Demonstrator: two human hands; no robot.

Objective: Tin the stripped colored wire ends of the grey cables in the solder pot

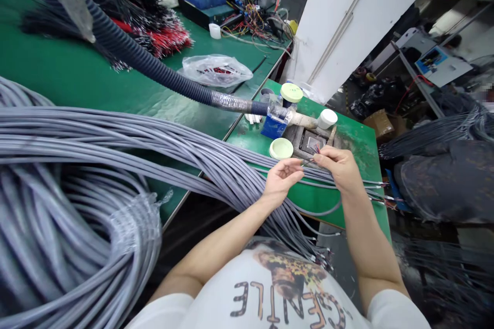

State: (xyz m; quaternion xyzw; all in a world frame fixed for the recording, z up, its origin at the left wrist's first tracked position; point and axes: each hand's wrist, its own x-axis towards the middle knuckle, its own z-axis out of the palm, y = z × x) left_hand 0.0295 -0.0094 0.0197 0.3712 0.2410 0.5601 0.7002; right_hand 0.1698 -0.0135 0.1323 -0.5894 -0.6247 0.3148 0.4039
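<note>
Over the small green bench, my right hand (341, 168) pinches thin coloured wires (317, 149) at the stripped end of a grey cable. To its left, my left hand (282, 180) has curled fingers, with thumb and fingertips close round a thin wire that runs across to the right hand. Just behind the hands is a dark, soiled square pot (312, 141) set in a greyish block. A bundle of grey cables (231, 169) passes beneath both hands, and several cable ends (380, 185) with bared wires stick out at the right.
A corrugated hose (154, 64) ends above the pot. Around it stand an open pale tub (281, 148), a lidded jar (291, 93), a white cup (327, 119) and a blue box (274, 126). Coiled cable (77, 247) fills the left. Black and red wires (154, 25) lie behind.
</note>
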